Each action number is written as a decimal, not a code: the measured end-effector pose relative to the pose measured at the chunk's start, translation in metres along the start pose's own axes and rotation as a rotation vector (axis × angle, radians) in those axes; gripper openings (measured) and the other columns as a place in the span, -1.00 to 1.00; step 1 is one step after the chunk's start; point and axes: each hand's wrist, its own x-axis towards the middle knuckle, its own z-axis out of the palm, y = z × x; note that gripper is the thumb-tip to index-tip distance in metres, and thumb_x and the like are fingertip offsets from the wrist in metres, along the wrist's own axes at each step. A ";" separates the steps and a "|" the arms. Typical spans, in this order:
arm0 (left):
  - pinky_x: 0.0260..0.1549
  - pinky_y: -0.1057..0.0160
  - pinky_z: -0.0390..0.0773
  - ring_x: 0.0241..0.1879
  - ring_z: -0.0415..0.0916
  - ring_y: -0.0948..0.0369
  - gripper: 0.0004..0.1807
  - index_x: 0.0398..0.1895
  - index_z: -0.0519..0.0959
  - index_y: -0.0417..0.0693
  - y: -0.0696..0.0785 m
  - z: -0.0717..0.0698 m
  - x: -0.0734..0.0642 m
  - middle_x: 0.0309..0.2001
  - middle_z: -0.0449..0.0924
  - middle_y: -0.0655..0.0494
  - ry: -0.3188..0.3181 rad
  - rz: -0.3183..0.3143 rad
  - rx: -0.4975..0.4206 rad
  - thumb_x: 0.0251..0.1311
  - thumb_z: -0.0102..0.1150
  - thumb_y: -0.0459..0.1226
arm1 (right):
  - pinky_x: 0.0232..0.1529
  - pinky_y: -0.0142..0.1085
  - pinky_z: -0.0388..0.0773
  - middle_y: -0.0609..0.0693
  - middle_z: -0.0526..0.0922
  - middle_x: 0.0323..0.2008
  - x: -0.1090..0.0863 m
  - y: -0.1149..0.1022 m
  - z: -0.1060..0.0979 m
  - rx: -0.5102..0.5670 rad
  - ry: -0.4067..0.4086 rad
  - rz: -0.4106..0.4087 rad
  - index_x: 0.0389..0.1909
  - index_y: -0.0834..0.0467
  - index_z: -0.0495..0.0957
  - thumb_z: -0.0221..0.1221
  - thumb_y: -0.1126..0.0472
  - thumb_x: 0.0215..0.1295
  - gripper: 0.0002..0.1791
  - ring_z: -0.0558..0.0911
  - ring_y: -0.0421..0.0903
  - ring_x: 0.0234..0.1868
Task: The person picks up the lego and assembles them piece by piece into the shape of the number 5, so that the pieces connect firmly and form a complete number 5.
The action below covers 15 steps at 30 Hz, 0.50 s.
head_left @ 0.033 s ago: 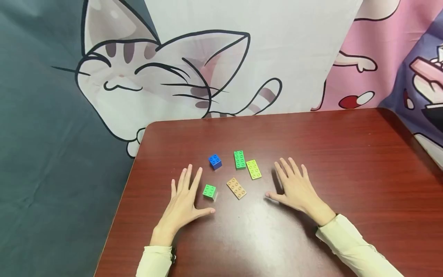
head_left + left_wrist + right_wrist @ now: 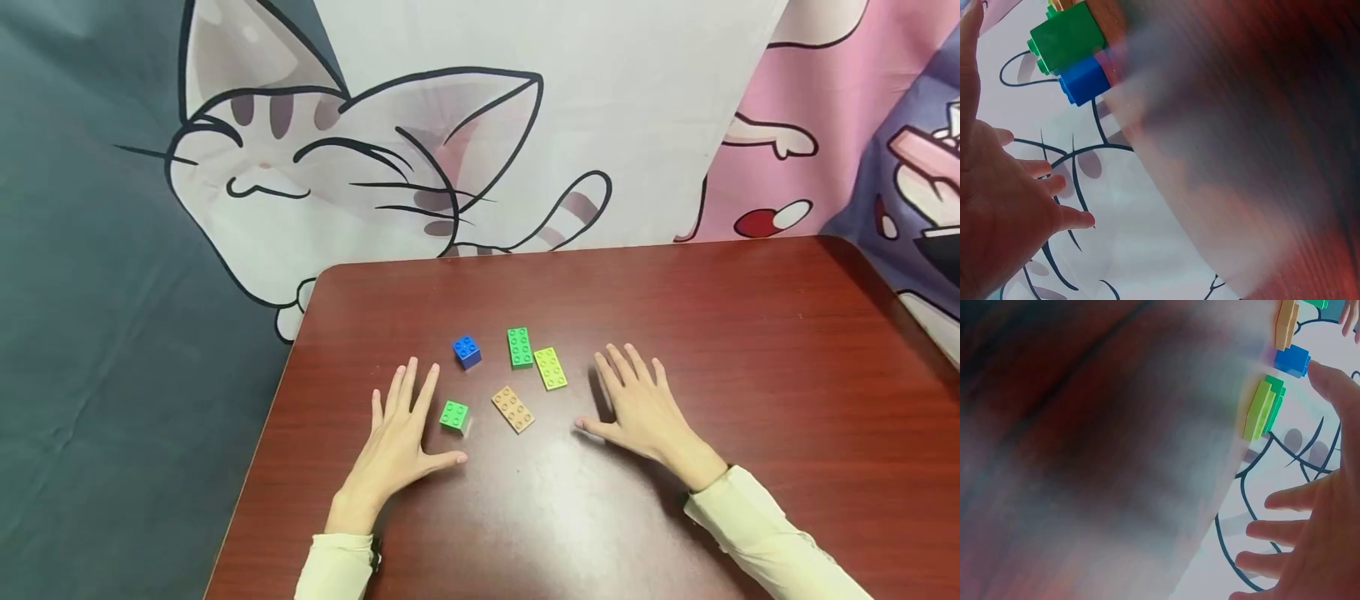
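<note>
My left hand [image 2: 393,450] is spread on the left of the table, holding nothing. Just right of its fingers stands a small green brick [image 2: 453,415], between index finger and thumb but apart from both. Beyond the fingertips is a small blue brick [image 2: 467,352]. A tan brick [image 2: 513,408] lies slantwise in the middle. Behind it are a longer green brick [image 2: 519,347] and a lime brick [image 2: 551,367], close together. To their right my right hand [image 2: 641,410] has its fingers spread and grips nothing; the lime brick is nearest to it.
The bricks sit on a reddish-brown wooden table [image 2: 712,317] with rounded far corners. Behind its far edge hangs a white cloth [image 2: 600,108] with a cartoon cat. A dark band [image 2: 377,553] shows at the left sleeve's cuff.
</note>
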 end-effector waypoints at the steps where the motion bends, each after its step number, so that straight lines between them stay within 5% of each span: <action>1: 0.03 -0.23 -0.20 0.28 -0.44 0.10 0.24 0.32 -0.24 0.15 0.001 0.002 0.004 0.32 -0.46 0.12 -0.011 0.028 -0.008 -0.46 0.13 0.36 | 0.01 0.17 -0.03 0.18 0.16 0.18 -0.006 0.000 -0.001 -0.001 -0.004 0.025 0.19 0.23 0.18 -0.03 -0.51 -0.28 0.10 0.04 0.16 0.21; 8: 0.02 -0.24 -0.19 0.28 -0.45 0.10 0.19 0.32 -0.21 0.16 0.010 0.007 0.030 0.32 -0.45 0.09 -0.051 0.202 -0.039 -0.40 0.13 0.33 | -0.02 0.16 0.11 0.22 0.15 0.18 -0.030 -0.011 -0.010 0.035 -0.057 0.176 0.20 0.26 0.14 0.00 -0.44 -0.18 0.05 0.12 0.21 0.17; 15: 0.02 -0.25 -0.33 0.26 -0.51 0.00 0.08 0.32 -0.12 0.15 0.015 -0.008 0.026 0.32 -0.48 0.01 -0.024 0.278 -0.015 -0.29 0.09 0.30 | -0.11 0.19 0.21 0.23 0.18 0.17 -0.024 -0.041 -0.001 0.134 -0.211 0.196 0.23 0.25 0.09 0.02 -0.33 -0.06 -0.05 0.13 0.23 0.16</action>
